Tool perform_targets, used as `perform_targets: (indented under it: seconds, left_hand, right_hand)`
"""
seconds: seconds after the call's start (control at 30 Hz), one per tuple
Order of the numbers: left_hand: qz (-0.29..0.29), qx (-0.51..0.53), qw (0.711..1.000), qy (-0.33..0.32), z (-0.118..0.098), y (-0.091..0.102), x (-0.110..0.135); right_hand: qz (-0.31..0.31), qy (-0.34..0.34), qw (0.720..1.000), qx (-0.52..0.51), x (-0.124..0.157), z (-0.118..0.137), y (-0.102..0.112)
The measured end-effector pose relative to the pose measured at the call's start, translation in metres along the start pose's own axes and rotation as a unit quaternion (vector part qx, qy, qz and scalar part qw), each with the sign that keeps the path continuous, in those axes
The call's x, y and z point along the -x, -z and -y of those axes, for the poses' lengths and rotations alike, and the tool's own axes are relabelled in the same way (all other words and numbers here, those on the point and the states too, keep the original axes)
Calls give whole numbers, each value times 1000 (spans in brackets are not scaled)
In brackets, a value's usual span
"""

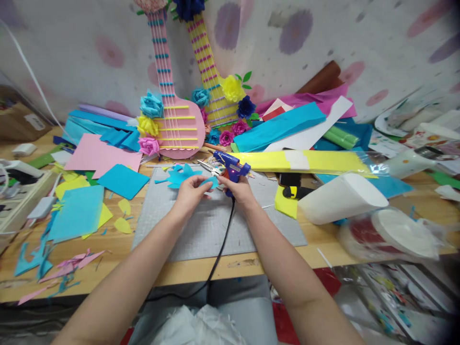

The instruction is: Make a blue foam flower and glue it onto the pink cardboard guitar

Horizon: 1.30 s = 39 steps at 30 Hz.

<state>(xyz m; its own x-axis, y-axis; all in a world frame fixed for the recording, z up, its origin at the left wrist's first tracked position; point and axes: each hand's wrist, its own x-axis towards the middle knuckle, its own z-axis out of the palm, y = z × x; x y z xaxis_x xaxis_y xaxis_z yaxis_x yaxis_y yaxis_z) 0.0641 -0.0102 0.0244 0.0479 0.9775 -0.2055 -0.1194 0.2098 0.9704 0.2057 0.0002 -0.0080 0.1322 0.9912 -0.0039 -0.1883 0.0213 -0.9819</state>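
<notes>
My right hand (240, 190) is closed round the grip of a blue glue gun (232, 168), whose nozzle points left at a small blue paper piece (209, 182). My left hand (190, 192) pinches that paper piece just beside the nozzle, over a grey cutting mat (215, 225). The gun's black cord (219, 254) runs down toward my lap. More blue paper cut-outs (179, 175) lie on the mat just beyond my left hand, with scissors (210, 167) next to them.
Two paper guitars (176, 124) with paper flowers lean on the back wall. Coloured sheets (104, 155) and scraps cover the left of the wooden table. Yellow and blue rolls (298, 160), a white roll (338, 199) and bagged plates (391, 235) lie at right.
</notes>
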Motion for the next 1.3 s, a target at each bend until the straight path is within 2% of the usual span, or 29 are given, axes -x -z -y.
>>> perform_targets:
  seconds: [0.1, 0.2, 0.37, 0.57, 0.87, 1.3]
  left_hand:
    - [-70, -29, 996, -42, -9, 11, 0]
    - [-149, -60, 982, -96, -13, 33, -2]
    - [-199, -144, 957, -153, -6, 60, -2]
    - [-191, -160, 955, -161, 2, 56, 0]
    - [-184, -129, 963, -145, 6, 50, 2]
    - [-182, -133, 964, -140, 4, 45, 4]
  right_hand:
    - [-3, -16, 1000, 20, 1, 7, 5]
    - [43, -8, 997, 56, 4, 13, 10]
    - [97, 5, 989, 115, 7, 12, 13]
    - [122, -5, 975, 184, 9, 4, 10]
    - [140, 53, 969, 195, 14, 10, 5]
    - [131, 73, 965, 216, 15, 10, 5]
